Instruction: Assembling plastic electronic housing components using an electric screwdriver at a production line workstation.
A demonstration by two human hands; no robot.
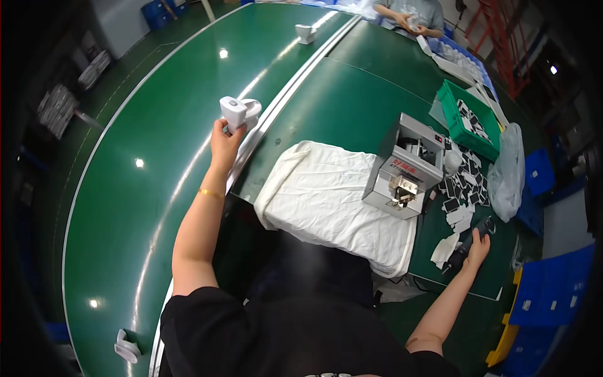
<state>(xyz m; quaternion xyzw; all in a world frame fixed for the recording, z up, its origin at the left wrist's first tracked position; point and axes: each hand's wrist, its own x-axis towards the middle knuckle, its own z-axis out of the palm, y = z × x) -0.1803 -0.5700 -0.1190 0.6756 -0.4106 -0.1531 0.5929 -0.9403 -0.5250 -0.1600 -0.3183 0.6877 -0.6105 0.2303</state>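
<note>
My left hand is closed around the lower end of a white plastic device with a small grey spot on its face, over the green conveyor belt. A rounded, hollow white part shows right beside it; whether the two are joined I cannot tell. Far to the right, my right hand grips a black electric screwdriver, its tip toward me. A crumpled white cloth lies beside the screwdriver. Between my arms, a folded white cloth covers the near part of the green worktable.
A grey screw-feeding machine stands right of the folded cloth. Beyond it lie many small black-and-white pieces, a green bin and a clear plastic bag. More white devices sit on the belt. Another person works at the far end.
</note>
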